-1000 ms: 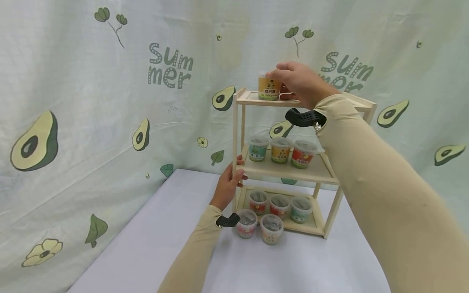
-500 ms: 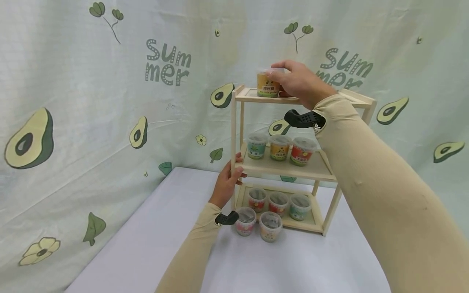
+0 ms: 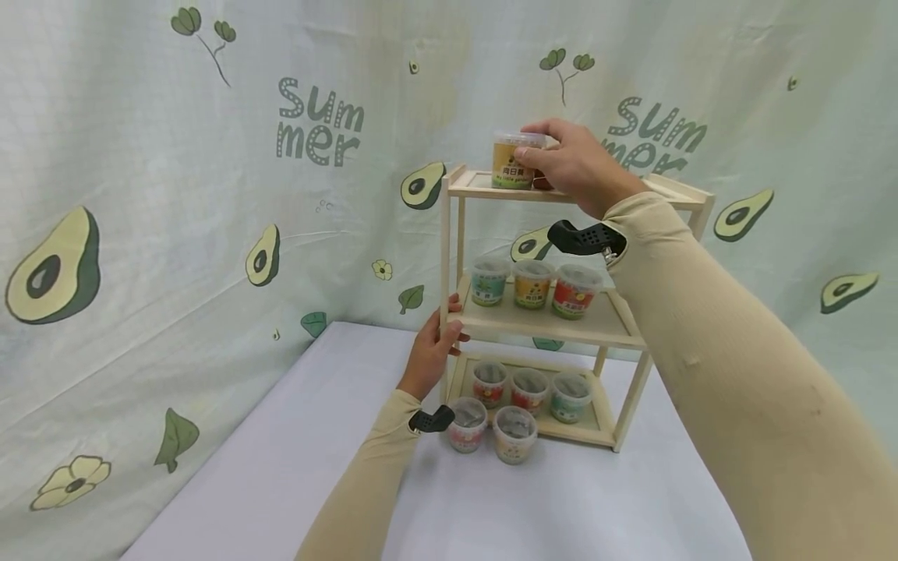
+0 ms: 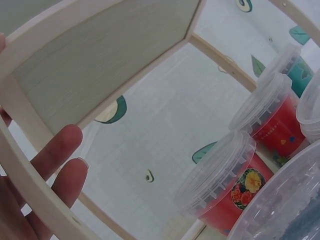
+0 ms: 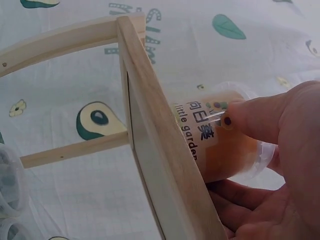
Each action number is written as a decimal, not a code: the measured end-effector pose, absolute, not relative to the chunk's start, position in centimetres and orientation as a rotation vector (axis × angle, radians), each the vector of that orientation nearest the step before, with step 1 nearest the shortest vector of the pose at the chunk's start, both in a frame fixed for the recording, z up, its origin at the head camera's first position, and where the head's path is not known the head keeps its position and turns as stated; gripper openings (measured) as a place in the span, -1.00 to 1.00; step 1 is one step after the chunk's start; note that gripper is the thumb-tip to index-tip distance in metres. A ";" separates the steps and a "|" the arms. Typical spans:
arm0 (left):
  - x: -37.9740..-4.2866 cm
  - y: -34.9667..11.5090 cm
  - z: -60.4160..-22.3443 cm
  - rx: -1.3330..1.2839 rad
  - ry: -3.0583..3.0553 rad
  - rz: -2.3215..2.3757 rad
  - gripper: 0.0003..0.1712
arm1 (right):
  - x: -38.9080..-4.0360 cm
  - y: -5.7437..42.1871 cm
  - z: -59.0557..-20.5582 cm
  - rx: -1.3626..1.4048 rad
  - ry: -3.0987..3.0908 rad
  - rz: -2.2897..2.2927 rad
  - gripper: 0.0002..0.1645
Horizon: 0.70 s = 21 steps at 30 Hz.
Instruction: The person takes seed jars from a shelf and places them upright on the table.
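My right hand (image 3: 578,164) grips a small lidded plastic cup (image 3: 507,160) with an orange sunflower label, at the left end of the shelf's top board. In the right wrist view, its thumb (image 5: 257,117) presses the label side while fingers curl beneath the cup (image 5: 220,135). Lower down, my left hand (image 3: 429,354) holds the left post of the pale wooden three-tier shelf (image 3: 547,331) near the middle board. Two of its fingertips (image 4: 70,182) show past the wooden post (image 4: 30,175) in the left wrist view.
On the middle board stand a teal cup (image 3: 489,284), an orange cup (image 3: 532,287) and a red cup (image 3: 575,294). Two red cups and a teal cup (image 3: 570,399) occupy the bottom board. Two more cups (image 3: 515,436) sit on the white table (image 3: 302,444) in front.
The right thumb has slid lower on the cup's front, showing more of the lid. The cup stays at the top board's left end, and the left hand keeps its hold on the post.
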<state>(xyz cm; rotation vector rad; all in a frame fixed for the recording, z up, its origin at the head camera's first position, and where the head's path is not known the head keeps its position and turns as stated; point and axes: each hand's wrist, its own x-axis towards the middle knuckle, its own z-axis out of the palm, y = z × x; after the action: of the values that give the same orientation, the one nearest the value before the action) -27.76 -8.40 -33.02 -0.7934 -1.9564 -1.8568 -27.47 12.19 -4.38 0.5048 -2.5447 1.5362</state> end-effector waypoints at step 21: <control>-27.8 -8.4 -32.8 -0.787 -1.981 -1.857 -0.51 | -27.1 13.7 -4.6 0.552 -2.255 1.912 -0.34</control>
<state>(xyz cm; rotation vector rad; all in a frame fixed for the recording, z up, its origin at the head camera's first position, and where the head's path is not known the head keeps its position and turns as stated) -27.76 -8.40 -32.81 -0.7875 -1.9811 -1.8573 -27.11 13.71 -4.58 0.5519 -2.2555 1.9122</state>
